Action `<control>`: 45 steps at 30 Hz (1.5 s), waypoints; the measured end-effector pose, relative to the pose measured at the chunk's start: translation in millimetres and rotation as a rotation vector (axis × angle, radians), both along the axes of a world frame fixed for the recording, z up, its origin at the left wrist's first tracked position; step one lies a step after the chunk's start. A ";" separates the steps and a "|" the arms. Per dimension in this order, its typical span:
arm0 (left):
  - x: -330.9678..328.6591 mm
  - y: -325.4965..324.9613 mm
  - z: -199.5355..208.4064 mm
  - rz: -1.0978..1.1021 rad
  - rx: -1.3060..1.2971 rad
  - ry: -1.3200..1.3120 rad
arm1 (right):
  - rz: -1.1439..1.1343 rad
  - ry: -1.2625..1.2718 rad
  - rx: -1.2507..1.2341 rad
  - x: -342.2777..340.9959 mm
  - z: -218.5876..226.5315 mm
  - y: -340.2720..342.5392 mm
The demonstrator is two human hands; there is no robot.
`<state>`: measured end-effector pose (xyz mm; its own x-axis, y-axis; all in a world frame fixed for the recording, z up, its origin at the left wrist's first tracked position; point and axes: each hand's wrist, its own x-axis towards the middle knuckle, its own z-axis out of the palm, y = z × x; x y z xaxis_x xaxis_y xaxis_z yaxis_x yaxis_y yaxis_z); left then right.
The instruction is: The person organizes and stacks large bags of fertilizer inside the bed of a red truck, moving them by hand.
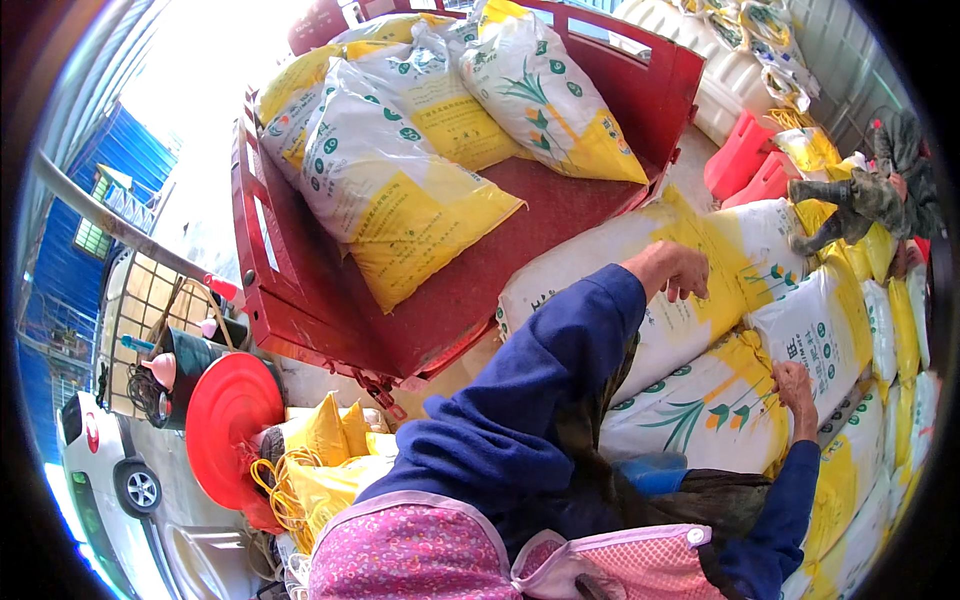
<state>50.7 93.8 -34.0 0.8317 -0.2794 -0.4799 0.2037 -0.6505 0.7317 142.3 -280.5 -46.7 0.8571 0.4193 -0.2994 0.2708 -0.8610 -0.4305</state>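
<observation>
White-and-yellow sacks (690,405) lie beneath both our hands. Our left hand (674,271), fingers loosely curled, is over 1; our right hand (795,388), fingers bent, is at another's edge; we cannot tell whether either pinches anything. Beyond our left hand, filled bags (400,190) lean inside a red cart bed (625,100); well left sits a red disc (232,425).

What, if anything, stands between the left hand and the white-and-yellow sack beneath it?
Nothing visible: the left hand is over the sack, with no other thing between them. Whether they touch, I can't tell. The right hand is farther right, out of the way.
</observation>
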 end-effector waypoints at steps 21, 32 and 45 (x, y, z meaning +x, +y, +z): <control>21.2 8.1 -25.6 -0.072 -0.116 -0.060 | 0.038 -0.364 -0.217 16.6 -2.0 -1.4; 13.2 -8.8 -2.7 0.000 -0.067 0.015 | -0.031 -0.172 -0.135 -1.2 24.5 -2.9; 17.7 -10.1 -6.2 -0.013 -0.058 0.035 | 0.194 -0.374 -0.116 2.2 11.8 -17.0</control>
<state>68.4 83.7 -40.3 0.8108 -0.3183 -0.4913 0.2219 -0.6096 0.7610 144.5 -297.5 -34.9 0.8241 0.5651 -0.0383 0.5512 -0.8157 -0.1754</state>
